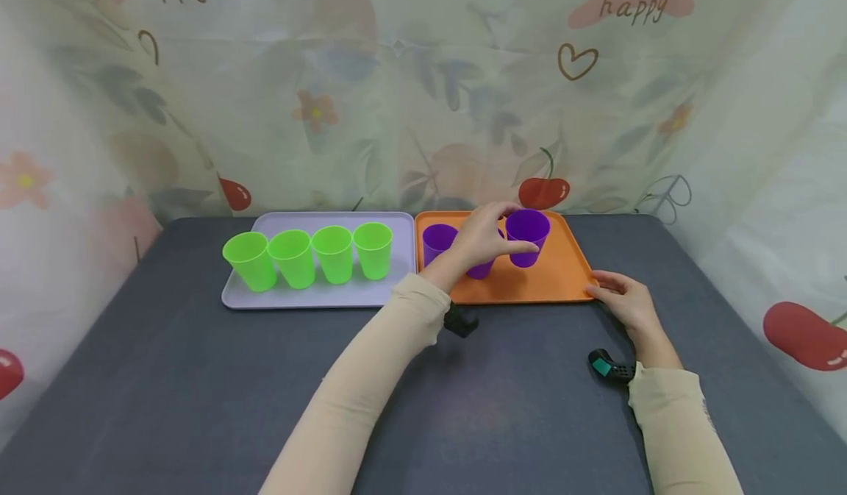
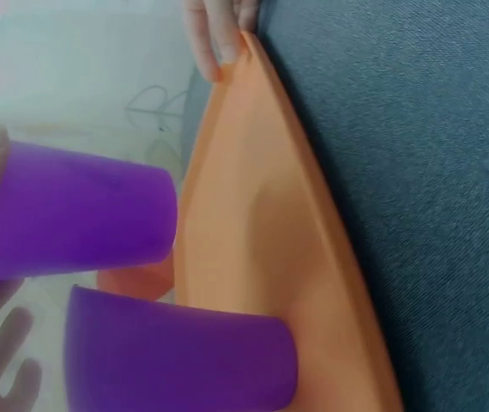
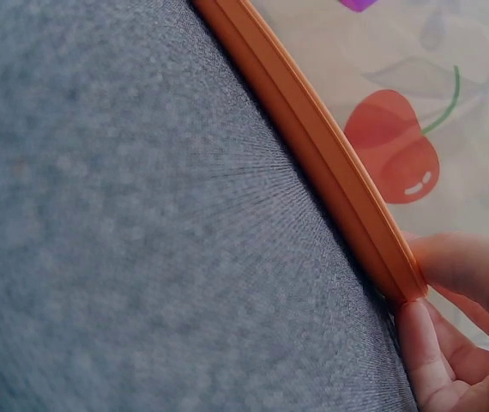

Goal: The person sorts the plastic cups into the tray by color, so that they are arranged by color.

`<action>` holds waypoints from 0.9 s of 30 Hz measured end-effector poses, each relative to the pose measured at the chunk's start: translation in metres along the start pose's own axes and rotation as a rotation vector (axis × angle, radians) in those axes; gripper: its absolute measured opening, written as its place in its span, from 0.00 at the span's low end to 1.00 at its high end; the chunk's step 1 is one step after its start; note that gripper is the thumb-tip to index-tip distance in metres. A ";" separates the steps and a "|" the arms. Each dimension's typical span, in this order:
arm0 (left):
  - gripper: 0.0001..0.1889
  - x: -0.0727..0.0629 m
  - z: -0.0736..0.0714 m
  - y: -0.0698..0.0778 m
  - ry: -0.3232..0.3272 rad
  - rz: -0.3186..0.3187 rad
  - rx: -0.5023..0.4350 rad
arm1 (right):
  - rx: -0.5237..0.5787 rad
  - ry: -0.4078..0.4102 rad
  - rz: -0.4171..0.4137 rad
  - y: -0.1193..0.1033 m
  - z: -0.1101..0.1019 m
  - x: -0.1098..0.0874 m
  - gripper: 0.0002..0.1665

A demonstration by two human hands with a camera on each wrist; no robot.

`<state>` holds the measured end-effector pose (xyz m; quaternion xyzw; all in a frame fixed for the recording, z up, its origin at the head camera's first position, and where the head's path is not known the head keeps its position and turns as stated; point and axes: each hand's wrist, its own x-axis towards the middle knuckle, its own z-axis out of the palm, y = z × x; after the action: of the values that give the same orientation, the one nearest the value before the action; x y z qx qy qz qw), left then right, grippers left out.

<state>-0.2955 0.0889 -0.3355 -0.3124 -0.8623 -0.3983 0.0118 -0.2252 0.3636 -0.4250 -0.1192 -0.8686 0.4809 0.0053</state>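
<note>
My left hand [image 1: 481, 237] grips a purple cup [image 1: 527, 239] between thumb and fingers, holding it upright just above the orange tray [image 1: 556, 282]. In the left wrist view, the base of this held cup [image 2: 77, 210] appears apart from the tray. Two more purple cups stand on the tray's left part: one cup [image 1: 439, 239] at the left edge and another cup [image 1: 480, 269] partly hidden behind the left hand. At the tray's near right corner, my right hand [image 1: 625, 300] pinches the rim; the right wrist view has its thumb and fingers on the orange edge [image 3: 330, 176].
A pale lavender tray [image 1: 331, 296] lies directly left of the orange one. Several bright green cups [image 1: 333, 254] stand on it in a row. Both trays rest toward the back of the dark grey table [image 1: 503, 407], before a patterned curtain [image 1: 410, 112].
</note>
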 end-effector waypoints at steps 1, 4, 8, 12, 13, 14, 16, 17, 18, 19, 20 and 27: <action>0.36 0.000 0.001 0.000 0.013 -0.009 0.016 | 0.001 0.001 0.000 0.000 0.000 0.000 0.40; 0.37 0.002 0.006 -0.001 0.050 -0.034 0.090 | -0.010 0.011 0.003 0.000 0.002 0.002 0.40; 0.36 0.004 0.012 -0.001 0.074 -0.043 0.220 | -0.020 0.015 0.005 -0.001 0.002 0.001 0.39; 0.37 0.005 0.017 0.001 0.044 -0.059 0.330 | -0.013 0.012 -0.001 -0.001 0.002 0.000 0.39; 0.37 0.005 0.018 0.001 0.034 -0.065 0.348 | -0.012 0.013 -0.002 -0.001 0.002 0.000 0.39; 0.38 0.006 0.020 0.002 0.024 -0.069 0.362 | -0.010 0.014 -0.002 -0.001 0.001 0.000 0.39; 0.38 0.006 0.022 0.002 0.009 -0.073 0.379 | -0.008 0.017 -0.002 -0.001 0.001 0.000 0.39; 0.38 0.007 0.023 0.002 0.005 -0.072 0.393 | -0.007 0.017 -0.002 -0.001 0.001 0.000 0.39; 0.38 0.007 0.024 0.003 0.002 -0.071 0.398 | -0.006 0.018 -0.001 -0.001 0.001 0.000 0.39; 0.38 0.007 0.025 0.003 0.002 -0.069 0.407 | -0.007 0.017 -0.001 -0.002 0.001 0.000 0.39; 0.38 0.007 0.026 0.003 0.001 -0.068 0.414 | -0.006 0.017 -0.002 -0.002 0.001 0.000 0.39; 0.37 0.008 0.029 0.005 -0.013 -0.104 0.441 | -0.024 0.017 -0.001 -0.004 0.000 -0.001 0.38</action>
<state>-0.2925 0.1154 -0.3498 -0.2601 -0.9434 -0.1984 0.0537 -0.2247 0.3616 -0.4218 -0.1230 -0.8742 0.4696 0.0116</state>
